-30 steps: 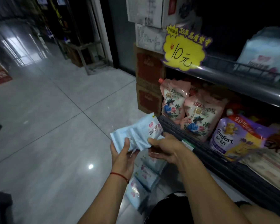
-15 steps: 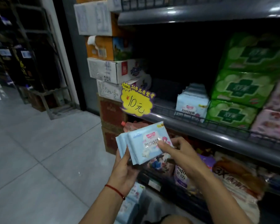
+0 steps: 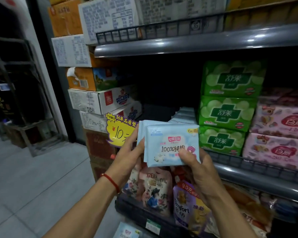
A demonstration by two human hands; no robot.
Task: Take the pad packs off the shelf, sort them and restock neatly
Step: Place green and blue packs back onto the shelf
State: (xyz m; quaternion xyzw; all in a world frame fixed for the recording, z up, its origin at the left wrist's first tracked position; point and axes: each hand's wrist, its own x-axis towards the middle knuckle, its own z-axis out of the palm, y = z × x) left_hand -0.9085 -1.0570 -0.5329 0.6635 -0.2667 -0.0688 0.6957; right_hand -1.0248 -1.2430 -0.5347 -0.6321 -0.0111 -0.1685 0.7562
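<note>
Pale-blue plastic pad packs [image 3: 170, 145], a small fanned stack, sit gripped between the left hand [image 3: 127, 157] and right hand [image 3: 198, 167] just near the grey wire-fronted shelf [image 3: 258, 167]. That shelf holds more blue packs [image 3: 184, 114] far behind, with green packs [image 3: 225, 110] and pink packs [image 3: 280, 133] stacked to the right.

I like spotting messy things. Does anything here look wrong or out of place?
Yes. One light blue pad pack lies at the bottom near the floor, away from the row of matching packs on the shelf. The torn orange cardboard box looks damaged.
</note>
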